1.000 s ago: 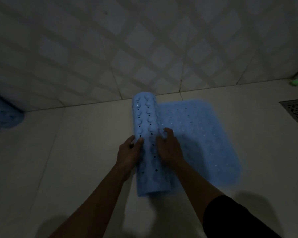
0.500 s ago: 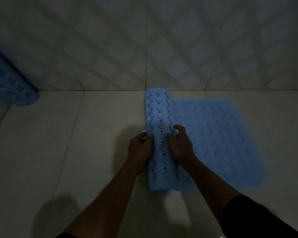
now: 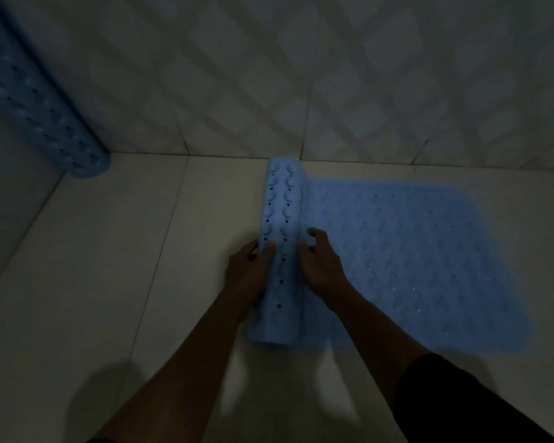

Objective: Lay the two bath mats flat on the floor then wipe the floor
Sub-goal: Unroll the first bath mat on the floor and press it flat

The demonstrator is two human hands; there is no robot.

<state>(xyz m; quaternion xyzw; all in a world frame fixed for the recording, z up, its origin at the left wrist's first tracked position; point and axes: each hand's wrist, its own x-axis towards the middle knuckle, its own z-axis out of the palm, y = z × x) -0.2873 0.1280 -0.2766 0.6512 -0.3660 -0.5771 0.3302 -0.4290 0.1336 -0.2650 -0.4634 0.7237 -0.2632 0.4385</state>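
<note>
Two bare hands and forearms enter from the near edge of the dim scene. The left hand (image 3: 248, 270) and its forearm are uncovered all the way to the near edge, with no sleeve, watch or band showing. The right hand (image 3: 322, 265) is bare as well, and its forearm stays uncovered up to a dark, plain short sleeve of black fabric (image 3: 454, 401) in the near right corner, whose hem cuts across the arm in a soft curve, without any print or marking that can be made out
</note>
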